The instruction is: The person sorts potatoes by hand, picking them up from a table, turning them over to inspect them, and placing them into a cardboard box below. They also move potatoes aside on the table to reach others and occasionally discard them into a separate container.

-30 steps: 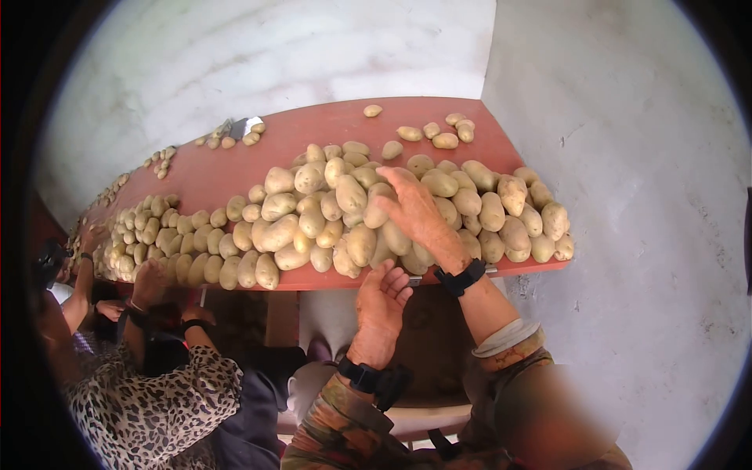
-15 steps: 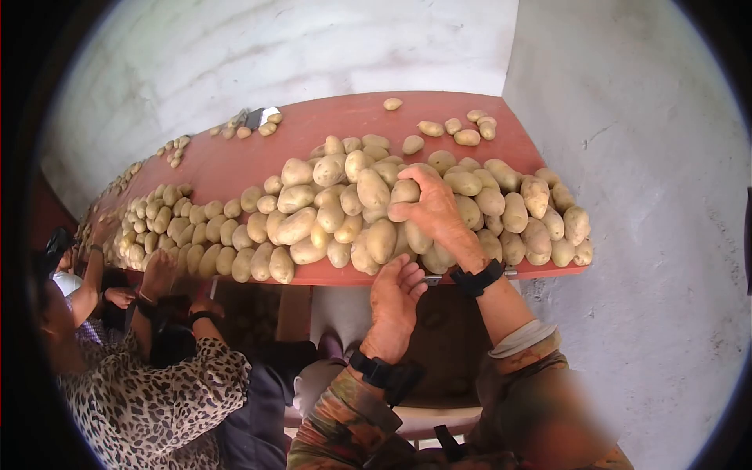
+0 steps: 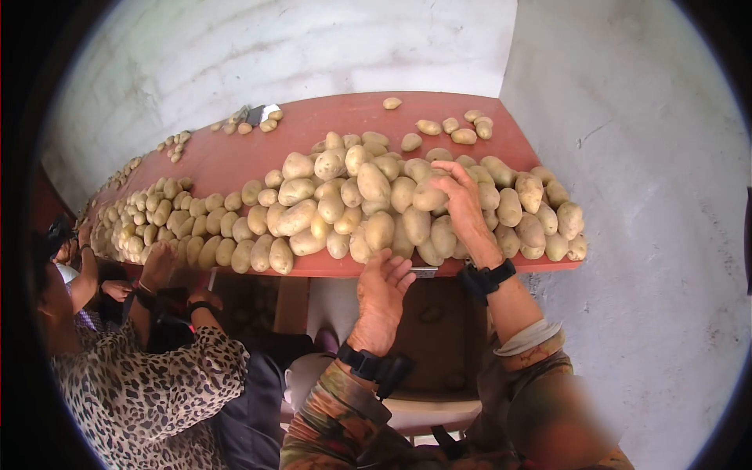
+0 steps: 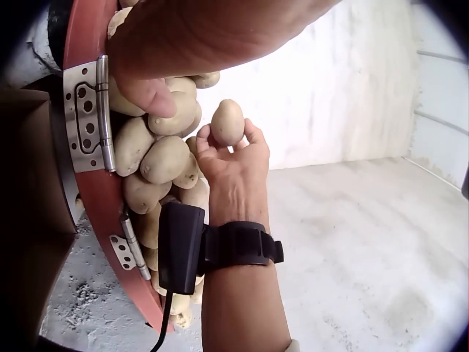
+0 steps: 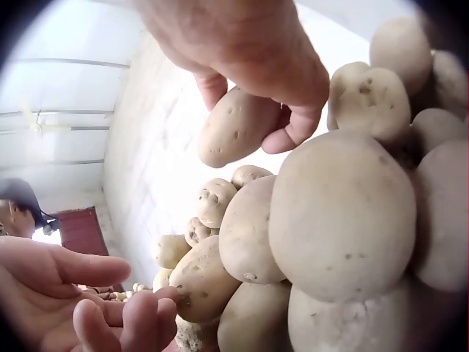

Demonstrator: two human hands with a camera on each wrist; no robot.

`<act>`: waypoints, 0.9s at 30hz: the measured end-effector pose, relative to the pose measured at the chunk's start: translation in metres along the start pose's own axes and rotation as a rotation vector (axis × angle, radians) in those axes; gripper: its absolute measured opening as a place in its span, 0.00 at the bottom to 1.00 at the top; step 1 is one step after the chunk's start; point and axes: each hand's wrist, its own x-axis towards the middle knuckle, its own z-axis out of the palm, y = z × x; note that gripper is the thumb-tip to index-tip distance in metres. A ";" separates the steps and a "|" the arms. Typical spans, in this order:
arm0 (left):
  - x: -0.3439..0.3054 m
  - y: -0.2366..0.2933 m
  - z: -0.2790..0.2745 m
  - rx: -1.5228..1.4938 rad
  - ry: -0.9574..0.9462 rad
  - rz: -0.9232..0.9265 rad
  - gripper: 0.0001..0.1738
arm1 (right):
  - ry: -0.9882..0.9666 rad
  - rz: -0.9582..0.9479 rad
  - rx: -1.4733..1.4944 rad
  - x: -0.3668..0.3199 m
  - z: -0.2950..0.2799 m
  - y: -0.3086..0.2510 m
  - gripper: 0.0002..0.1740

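The held potato (image 5: 238,128) is up above part of the potato heap (image 3: 337,196), near its front right side; the right hand (image 3: 464,200) pinches it between the thumb and the fingers, with the back of the hand up. The left hand (image 3: 382,294) is open with its palm up and its fingers a bit bent; it is at the front edge of the red table (image 3: 227,160), close to the heap, and I cannot tell if its fingertips touch a potato there.

The heap is tall in the middle and goes down to a long, low bunch on the left; more potatoes (image 3: 464,135) lie apart at the back of the table; shiny metal hinges (image 4: 86,121) are on the table's front edge. Each wrist has a black strap (image 4: 242,243) on it.

A grey wall (image 3: 642,196) is on the right and a pale wall (image 3: 313,55) is behind the table; on the left, a person in a spotted top (image 3: 149,384) is beside the table, and one more person (image 3: 66,258) is farther along.
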 end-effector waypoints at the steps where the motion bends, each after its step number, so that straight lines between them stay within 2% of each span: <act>1: -0.001 0.001 0.000 0.000 -0.002 -0.001 0.20 | 0.001 -0.001 -0.001 -0.001 0.000 0.003 0.17; 4: -0.003 0.001 0.000 -0.027 -0.014 0.001 0.22 | -0.037 -0.061 0.031 -0.009 0.005 0.009 0.18; 6: 0.000 -0.002 -0.003 -0.033 -0.036 -0.002 0.25 | -0.172 -0.164 -0.004 -0.026 0.015 0.007 0.19; 9: -0.002 -0.003 -0.003 -0.036 -0.096 0.022 0.30 | -0.246 -0.131 -0.173 -0.056 0.030 -0.002 0.19; 11: -0.003 -0.001 -0.004 -0.098 -0.120 0.041 0.30 | -0.444 -0.108 -0.296 -0.073 0.036 -0.005 0.19; 12: -0.003 -0.001 -0.004 -0.161 -0.140 0.061 0.30 | -0.441 -0.107 -0.297 -0.078 0.041 0.002 0.19; 14: -0.006 0.001 -0.007 -0.174 -0.118 0.039 0.30 | -0.407 -0.504 -0.583 -0.086 0.047 0.018 0.18; 17: -0.014 0.003 -0.005 -0.203 -0.072 -0.003 0.28 | -0.426 -0.505 -0.640 -0.093 0.043 0.009 0.17; 19: -0.023 0.005 0.002 -0.076 0.101 -0.018 0.26 | -0.445 -0.508 -0.688 -0.091 0.035 0.008 0.17; 22: -0.025 0.003 0.002 0.085 0.075 -0.028 0.24 | -0.380 -0.596 -0.631 -0.081 0.018 0.007 0.15; 23: -0.022 0.002 -0.001 0.085 0.074 -0.030 0.24 | -0.259 -0.673 -0.614 -0.075 0.010 0.005 0.15; 24: -0.017 -0.001 -0.006 0.066 -0.020 -0.034 0.24 | -0.137 -0.747 -0.593 -0.069 0.002 0.004 0.16; 25: -0.015 -0.002 -0.009 0.046 -0.114 -0.038 0.24 | -0.087 -0.645 -0.506 -0.064 -0.006 0.004 0.15; 26: -0.015 -0.003 -0.008 0.047 -0.114 -0.039 0.24 | -0.038 -0.543 -0.419 -0.059 -0.013 0.004 0.15; 27: -0.016 -0.004 -0.005 0.040 -0.087 -0.044 0.24 | -0.038 -0.542 -0.419 -0.055 -0.020 0.004 0.15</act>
